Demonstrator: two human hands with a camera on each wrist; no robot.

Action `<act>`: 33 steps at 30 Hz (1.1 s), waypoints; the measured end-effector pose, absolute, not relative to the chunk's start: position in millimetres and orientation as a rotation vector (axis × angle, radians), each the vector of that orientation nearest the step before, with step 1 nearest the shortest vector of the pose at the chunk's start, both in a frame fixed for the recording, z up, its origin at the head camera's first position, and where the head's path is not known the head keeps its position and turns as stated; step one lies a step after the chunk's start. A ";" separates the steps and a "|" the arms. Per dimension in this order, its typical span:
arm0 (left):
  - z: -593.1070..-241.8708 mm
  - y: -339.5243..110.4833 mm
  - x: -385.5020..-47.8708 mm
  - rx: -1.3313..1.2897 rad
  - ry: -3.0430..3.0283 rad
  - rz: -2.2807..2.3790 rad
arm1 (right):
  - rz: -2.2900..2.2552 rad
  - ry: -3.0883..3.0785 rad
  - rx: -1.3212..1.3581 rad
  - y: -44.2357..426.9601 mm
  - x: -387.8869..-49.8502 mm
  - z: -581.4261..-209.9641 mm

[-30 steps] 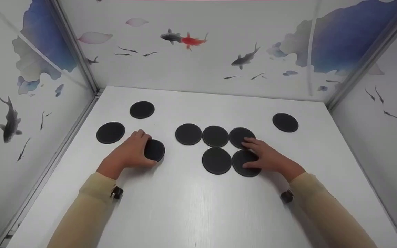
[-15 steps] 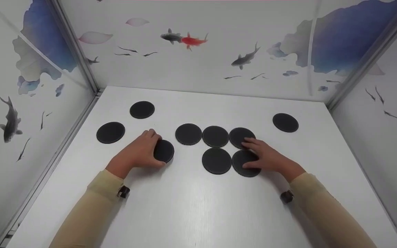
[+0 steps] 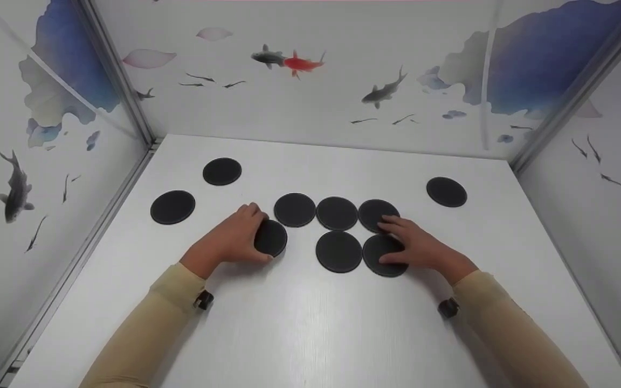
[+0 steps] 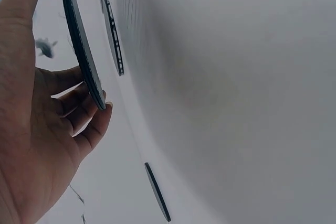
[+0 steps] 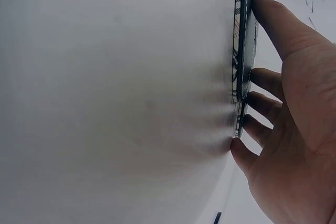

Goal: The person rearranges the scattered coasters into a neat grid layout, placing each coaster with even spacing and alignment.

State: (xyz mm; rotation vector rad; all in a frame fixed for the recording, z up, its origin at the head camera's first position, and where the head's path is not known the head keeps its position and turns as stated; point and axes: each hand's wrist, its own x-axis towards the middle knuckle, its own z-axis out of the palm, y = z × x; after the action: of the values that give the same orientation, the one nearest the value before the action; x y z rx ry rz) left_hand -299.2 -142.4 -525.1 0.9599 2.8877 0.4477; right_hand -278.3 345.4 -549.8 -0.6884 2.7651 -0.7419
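Printed white walls (image 3: 181, 116) stand around a pale tabletop (image 3: 289, 328). Near its middle is the held disc (image 3: 273, 238), gripped at the rim by the left hand (image 3: 235, 237), thumb at the near edge and fingers at the far one; the left wrist view suggests it is tilted and raised. To place it well, level it first, then lower it nearer than the upper-left disc (image 3: 294, 210) and left of the lower-left disc (image 3: 339, 251), edges meeting without overlap. The right hand (image 3: 415, 245), fingers spread, rests on the upper-right disc (image 3: 372, 210) and the lower-right disc (image 3: 378, 258); light pressure there should stop the cluster sliding. The upper-middle disc (image 3: 337, 213) completes the group. Well apart lie the far-left disc (image 3: 173, 207), back-left disc (image 3: 222, 171) and back-right disc (image 3: 447, 192).

Both hands hide parts of the discs they touch. Whether the held disc touches the upper-left disc is hard to tell. The left thumb is cut off in the left wrist view; the right wrist view's patterned edges are too foreshortened to read.
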 end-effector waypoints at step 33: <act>-534.0 -97.3 -299.6 1.105 2.786 0.390 | -0.739 2.747 -0.661 346.1 -278.2 -549.6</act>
State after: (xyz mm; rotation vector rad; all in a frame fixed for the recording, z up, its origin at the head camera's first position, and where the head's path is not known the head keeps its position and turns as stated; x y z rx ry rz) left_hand -299.6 -97.3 -534.0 1.1054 2.7862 0.3896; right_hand -278.2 346.1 -549.6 -0.6606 2.7467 -0.7391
